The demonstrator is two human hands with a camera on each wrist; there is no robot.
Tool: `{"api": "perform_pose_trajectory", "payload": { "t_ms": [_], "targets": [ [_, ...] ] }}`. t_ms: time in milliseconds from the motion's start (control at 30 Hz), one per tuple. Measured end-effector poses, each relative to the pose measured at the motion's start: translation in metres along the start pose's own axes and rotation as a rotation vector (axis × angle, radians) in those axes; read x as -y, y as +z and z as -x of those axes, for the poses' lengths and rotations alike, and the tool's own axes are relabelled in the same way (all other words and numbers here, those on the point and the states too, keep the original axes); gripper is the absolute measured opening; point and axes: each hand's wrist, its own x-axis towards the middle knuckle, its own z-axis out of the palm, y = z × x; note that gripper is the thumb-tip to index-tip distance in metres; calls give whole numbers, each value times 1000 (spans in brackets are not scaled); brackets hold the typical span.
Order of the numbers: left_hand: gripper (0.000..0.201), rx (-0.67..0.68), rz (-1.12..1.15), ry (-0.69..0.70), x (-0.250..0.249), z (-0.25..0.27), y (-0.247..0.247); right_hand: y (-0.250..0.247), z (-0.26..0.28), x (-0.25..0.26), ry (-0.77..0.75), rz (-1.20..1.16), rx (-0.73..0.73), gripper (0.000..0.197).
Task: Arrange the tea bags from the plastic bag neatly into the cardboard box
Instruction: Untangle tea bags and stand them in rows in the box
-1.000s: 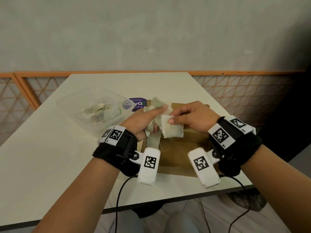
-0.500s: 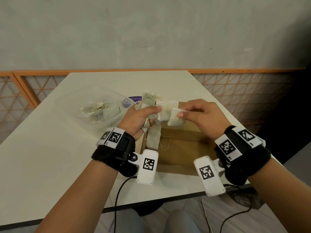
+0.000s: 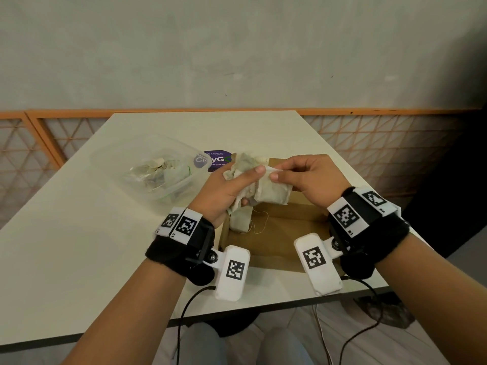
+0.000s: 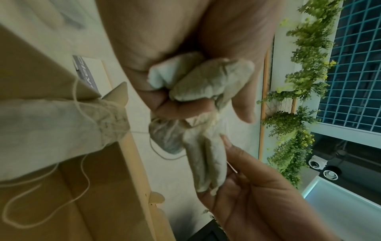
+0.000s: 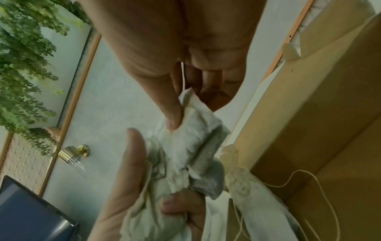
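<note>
Overhead, two hands (image 3: 226,188) (image 3: 311,177) on several bunched tea bags (image 3: 274,191)

Plain grey-white wall (image 3: 237,48) behind, scuffed in spots. Orange-framed lattice railing (image 3: 382,143) runs along its base, both sides of the white surface (image 3: 66,233). Round purple sticker (image 3: 214,158) near the surface's middle. Wrist views: hanging green foliage (image 4: 305,81) over a blue grid panel (image 4: 354,65), a brass wall fitting (image 5: 74,152), and a dark blue screen edge (image 5: 26,212). Even, soft light.
</note>
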Motion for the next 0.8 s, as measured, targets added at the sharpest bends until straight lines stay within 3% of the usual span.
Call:
{"api": "perform_pose_trajectory", "payload": {
  "t_ms": [133, 233, 300, 400, 500, 600, 733, 800],
  "targets": [
    [34, -29, -43, 12, 2, 1, 5, 2, -4, 0, -31, 56, 26, 21],
    [42, -22, -111, 21, 2, 0, 4, 0, -7, 4, 3, 234, 110, 29],
    [30, -25, -106, 10, 2, 0, 1, -3, -7, 8, 8, 372, 140, 18],
    [11, -150, 29, -39, 4, 5, -10, -10, -7, 6, 30, 416, 145, 10],
    [5, -270, 193, -149, 11, 7, -29, -17, -3, -6, 88, 449, 195, 10],
    [9, -304, 368, -326, 17, 10, -37, -19, 0, -20, 141, 458, 219, 6],
    [10, -382, 272, -370, 23, 14, -33, -17, 0, -28, 177, 471, 218, 7],
    [9, -421, 196, -379, 23, 16, -32, -15, -2, -28, 165, 533, 260, 19]
  ]
}}
